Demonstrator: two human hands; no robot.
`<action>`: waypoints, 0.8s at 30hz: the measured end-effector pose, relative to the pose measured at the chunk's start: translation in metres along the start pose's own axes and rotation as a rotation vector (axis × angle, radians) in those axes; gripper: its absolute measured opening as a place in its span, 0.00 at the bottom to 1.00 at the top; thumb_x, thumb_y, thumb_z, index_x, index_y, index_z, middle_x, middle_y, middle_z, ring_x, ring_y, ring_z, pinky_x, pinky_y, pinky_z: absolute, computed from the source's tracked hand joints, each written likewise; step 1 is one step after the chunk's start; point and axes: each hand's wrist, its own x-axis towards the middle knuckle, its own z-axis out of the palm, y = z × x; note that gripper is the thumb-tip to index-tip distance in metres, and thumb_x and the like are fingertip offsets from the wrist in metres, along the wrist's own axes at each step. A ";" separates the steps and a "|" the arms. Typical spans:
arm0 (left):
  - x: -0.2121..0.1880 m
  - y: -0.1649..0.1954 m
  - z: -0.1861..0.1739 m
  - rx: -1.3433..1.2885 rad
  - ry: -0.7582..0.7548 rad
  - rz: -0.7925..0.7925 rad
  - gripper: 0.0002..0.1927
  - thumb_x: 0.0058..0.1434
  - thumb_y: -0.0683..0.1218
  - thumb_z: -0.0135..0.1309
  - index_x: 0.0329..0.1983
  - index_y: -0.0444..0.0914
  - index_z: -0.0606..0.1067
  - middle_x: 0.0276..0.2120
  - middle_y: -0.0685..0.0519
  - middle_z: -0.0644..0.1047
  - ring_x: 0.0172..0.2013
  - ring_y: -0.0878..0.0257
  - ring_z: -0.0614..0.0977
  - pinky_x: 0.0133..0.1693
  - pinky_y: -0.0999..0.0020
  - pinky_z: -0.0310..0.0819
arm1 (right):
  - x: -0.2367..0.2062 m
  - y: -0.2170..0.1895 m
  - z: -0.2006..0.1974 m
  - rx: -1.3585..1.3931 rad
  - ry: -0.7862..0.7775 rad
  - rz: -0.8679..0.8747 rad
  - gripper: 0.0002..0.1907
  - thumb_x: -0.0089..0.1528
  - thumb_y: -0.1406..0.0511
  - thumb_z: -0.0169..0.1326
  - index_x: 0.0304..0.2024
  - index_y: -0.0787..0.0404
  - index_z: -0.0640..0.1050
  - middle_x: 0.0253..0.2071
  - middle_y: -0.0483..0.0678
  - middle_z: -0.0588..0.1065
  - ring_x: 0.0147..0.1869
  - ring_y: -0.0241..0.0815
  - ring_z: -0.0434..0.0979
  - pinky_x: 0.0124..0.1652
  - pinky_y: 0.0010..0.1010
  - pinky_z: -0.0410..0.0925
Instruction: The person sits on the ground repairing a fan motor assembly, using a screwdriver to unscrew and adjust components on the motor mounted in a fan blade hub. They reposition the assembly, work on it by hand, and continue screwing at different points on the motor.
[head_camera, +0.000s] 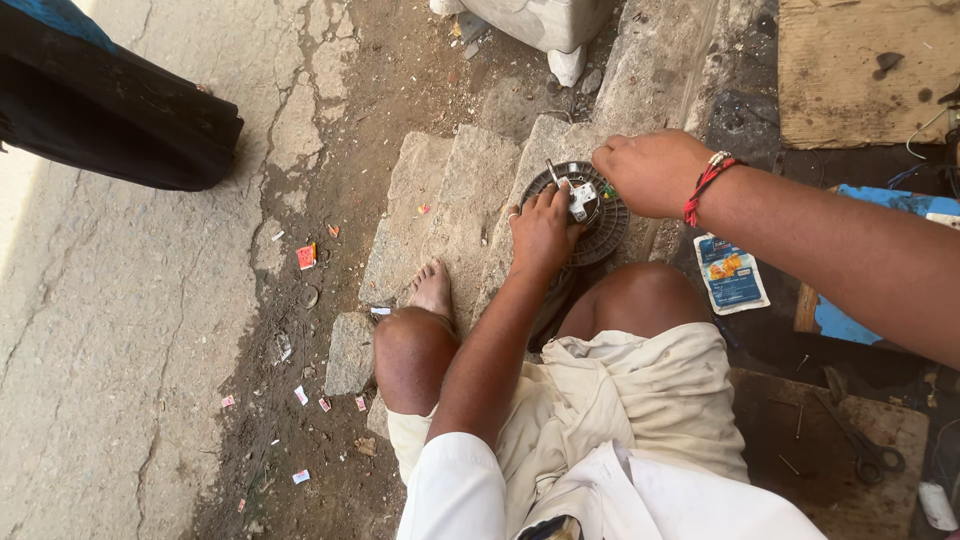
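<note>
my left hand (541, 232) reaches straight forward between my bare knees, palm down, fingers (556, 197) curled. my right hand (650, 170) comes in from the right, knuckles up, fingers bent under.

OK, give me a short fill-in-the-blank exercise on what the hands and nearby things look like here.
1. The left hand wears a ring and rests on a round dark ____.
2. The right hand has a ____ thread band at its wrist.
3. The scissors lie on a ____ board.

Missing words: disc; red; wooden
</note>
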 end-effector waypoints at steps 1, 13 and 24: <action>0.001 -0.001 0.001 -0.001 0.021 0.008 0.42 0.51 0.54 0.68 0.69 0.43 0.66 0.63 0.47 0.72 0.62 0.48 0.73 0.60 0.35 0.61 | 0.001 0.000 0.001 -0.023 -0.053 0.026 0.12 0.62 0.59 0.52 0.43 0.60 0.77 0.40 0.54 0.81 0.43 0.56 0.84 0.41 0.47 0.75; 0.000 -0.002 0.005 -0.027 0.052 0.012 0.43 0.50 0.54 0.69 0.68 0.43 0.66 0.64 0.48 0.71 0.62 0.48 0.73 0.61 0.35 0.61 | -0.017 -0.007 -0.015 0.005 -0.073 0.190 0.13 0.62 0.55 0.55 0.41 0.55 0.80 0.35 0.52 0.82 0.42 0.56 0.83 0.40 0.49 0.75; -0.002 0.005 0.005 -0.100 0.007 -0.054 0.51 0.48 0.55 0.72 0.72 0.41 0.59 0.69 0.38 0.64 0.64 0.42 0.70 0.57 0.41 0.68 | -0.162 0.004 0.016 0.866 0.391 0.657 0.14 0.70 0.61 0.55 0.54 0.60 0.80 0.33 0.49 0.81 0.33 0.37 0.79 0.32 0.30 0.69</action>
